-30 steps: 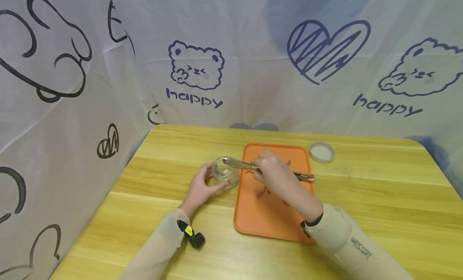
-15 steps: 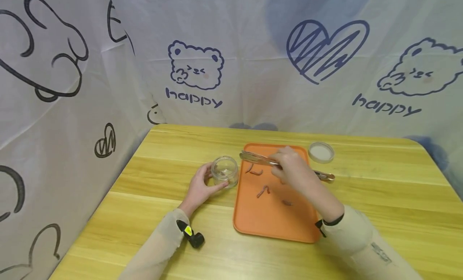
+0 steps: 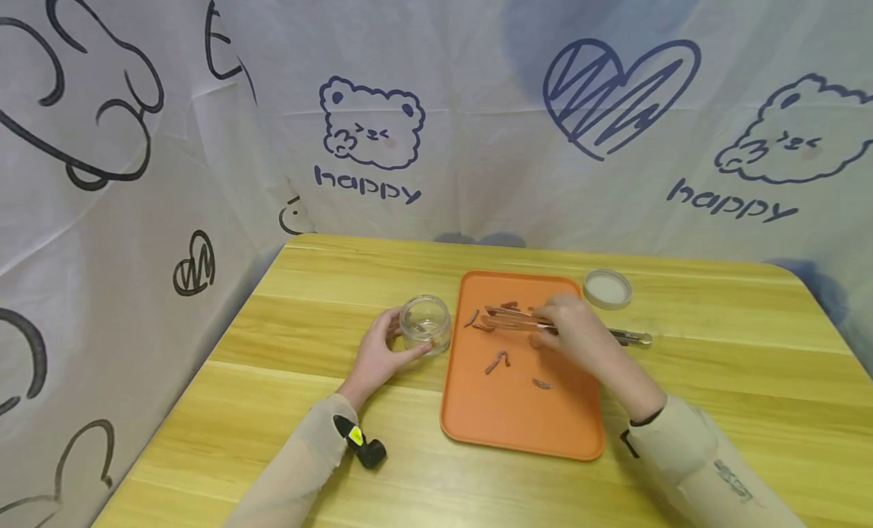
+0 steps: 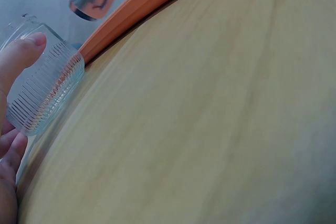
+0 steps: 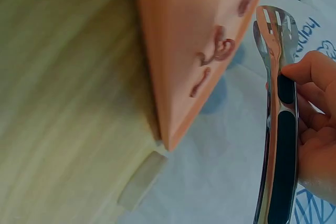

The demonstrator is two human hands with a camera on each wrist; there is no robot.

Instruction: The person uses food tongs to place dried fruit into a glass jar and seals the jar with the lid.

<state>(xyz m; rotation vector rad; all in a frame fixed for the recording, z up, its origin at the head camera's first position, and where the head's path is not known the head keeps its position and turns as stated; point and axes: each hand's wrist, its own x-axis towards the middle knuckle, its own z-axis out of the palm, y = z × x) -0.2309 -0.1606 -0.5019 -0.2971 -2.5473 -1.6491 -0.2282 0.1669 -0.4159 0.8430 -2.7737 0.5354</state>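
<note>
My left hand (image 3: 377, 354) holds a clear glass jar (image 3: 426, 325) upright on the table, thumb at the near side and fingers around the far side. The jar's ribbed wall (image 4: 44, 87) fills much of the hand's grasp in the left wrist view. With my right hand (image 3: 573, 329) I grip metal tongs with black handle inlays (image 5: 285, 156). Their tips are spread low over an orange tray (image 3: 518, 426), close to small reddish-brown worm-like pieces. Several lie scattered there, including a bent worm-like piece (image 3: 496, 362) near the middle. In the head view, the right hand hides part of the tray.
A round lid (image 3: 608, 289) rests on the wooden table (image 3: 273, 392) just beyond the tray's far right corner. Printed white cloth (image 3: 477, 134) hangs behind the table and along its left side. The jar stands close against the tray's left edge.
The tongs have moved right from above the jar, then down to the tray's pieces, and their tips now stand farther apart. My left hand and the jar have stayed in place.
</note>
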